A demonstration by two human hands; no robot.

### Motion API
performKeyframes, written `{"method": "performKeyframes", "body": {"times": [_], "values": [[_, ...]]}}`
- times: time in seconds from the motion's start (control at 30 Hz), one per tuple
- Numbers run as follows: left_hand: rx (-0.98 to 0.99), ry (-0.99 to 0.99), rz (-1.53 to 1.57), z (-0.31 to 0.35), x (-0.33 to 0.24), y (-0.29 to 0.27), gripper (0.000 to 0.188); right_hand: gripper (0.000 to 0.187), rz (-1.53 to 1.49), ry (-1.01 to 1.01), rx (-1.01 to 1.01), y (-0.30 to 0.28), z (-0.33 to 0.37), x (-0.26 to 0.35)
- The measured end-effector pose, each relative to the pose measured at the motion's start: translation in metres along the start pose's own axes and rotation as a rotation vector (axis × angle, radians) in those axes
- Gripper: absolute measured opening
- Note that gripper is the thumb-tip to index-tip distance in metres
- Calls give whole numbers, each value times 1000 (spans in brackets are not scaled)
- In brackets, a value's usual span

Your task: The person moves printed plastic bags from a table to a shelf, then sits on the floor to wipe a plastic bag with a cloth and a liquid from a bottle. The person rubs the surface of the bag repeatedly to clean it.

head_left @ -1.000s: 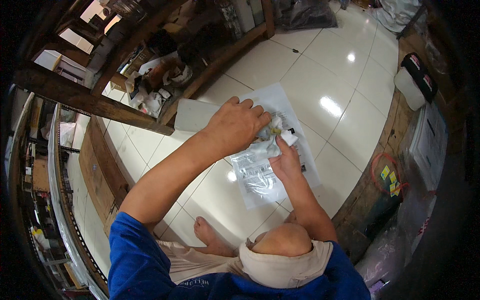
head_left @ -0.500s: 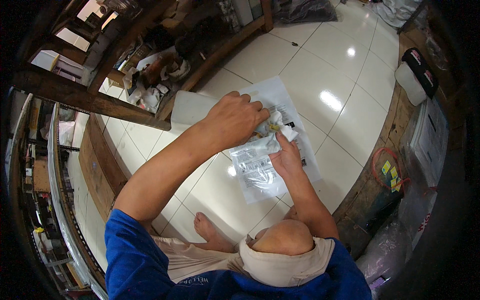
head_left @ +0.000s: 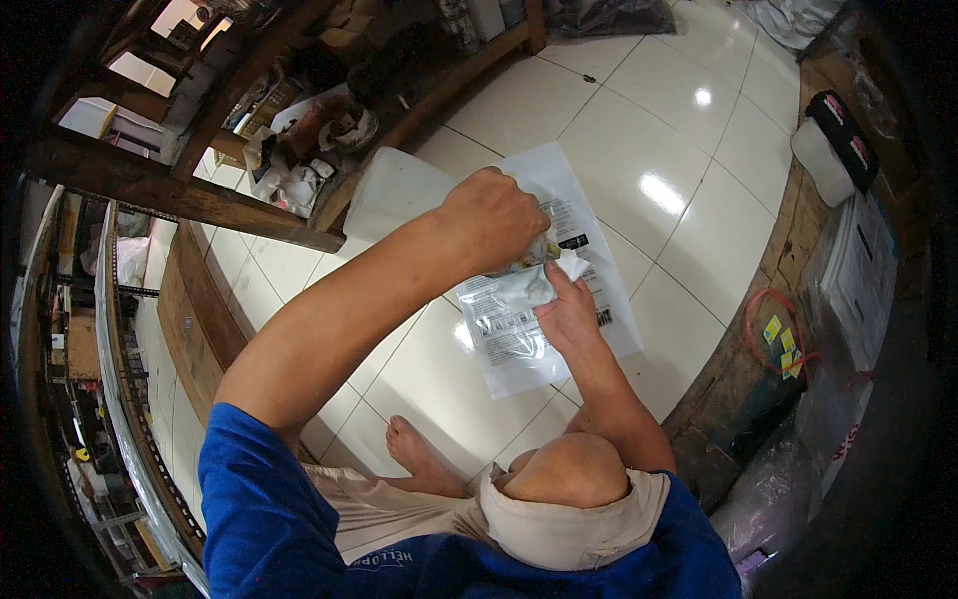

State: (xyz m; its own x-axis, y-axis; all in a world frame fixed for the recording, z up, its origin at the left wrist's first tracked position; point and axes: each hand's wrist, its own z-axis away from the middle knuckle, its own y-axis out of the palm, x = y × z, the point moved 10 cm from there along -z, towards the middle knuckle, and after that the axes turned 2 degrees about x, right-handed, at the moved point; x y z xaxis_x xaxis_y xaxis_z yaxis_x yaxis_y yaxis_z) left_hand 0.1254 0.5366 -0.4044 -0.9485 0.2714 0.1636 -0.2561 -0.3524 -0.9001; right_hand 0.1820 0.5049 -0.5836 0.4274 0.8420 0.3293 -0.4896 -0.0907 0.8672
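Near the centre of the frame, the left hand (head_left: 496, 215) was curled into a loose fist, fingers bunched and pinching a small crumpled thing at the mouth of the bag (head_left: 509, 309); what that thing was could not be told. The right hand (head_left: 566, 311) gripped the bag from below, thumb pressed against fingers over the upper corner. The small thing sat right at the bag's opening, so the filling looked partly done (whether it was going in or coming out could not be read), and the mouth was not yet closed.

The bag was thin clear plastic, wrinkled, glossy and printed with dark text. Under it lay a larger flat sheet (head_left: 599, 250) of the same clear film, spread on the floor (head_left: 689, 150) of glazed white tiles. A translucent box (head_left: 394, 190) stood just upper left of the hands, beside a dark wooden beam (head_left: 170, 190).
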Motion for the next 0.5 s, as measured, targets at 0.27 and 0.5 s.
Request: {"method": "performKeyframes", "body": {"times": [0.27,0.5], "values": [[44,15,-12,-4,-4,0,35,30,9,-33,-6,-2,0,1],[45,13,-11,-5,-4,2,38,29,9,-30,-15,-6,-1,2]]}}
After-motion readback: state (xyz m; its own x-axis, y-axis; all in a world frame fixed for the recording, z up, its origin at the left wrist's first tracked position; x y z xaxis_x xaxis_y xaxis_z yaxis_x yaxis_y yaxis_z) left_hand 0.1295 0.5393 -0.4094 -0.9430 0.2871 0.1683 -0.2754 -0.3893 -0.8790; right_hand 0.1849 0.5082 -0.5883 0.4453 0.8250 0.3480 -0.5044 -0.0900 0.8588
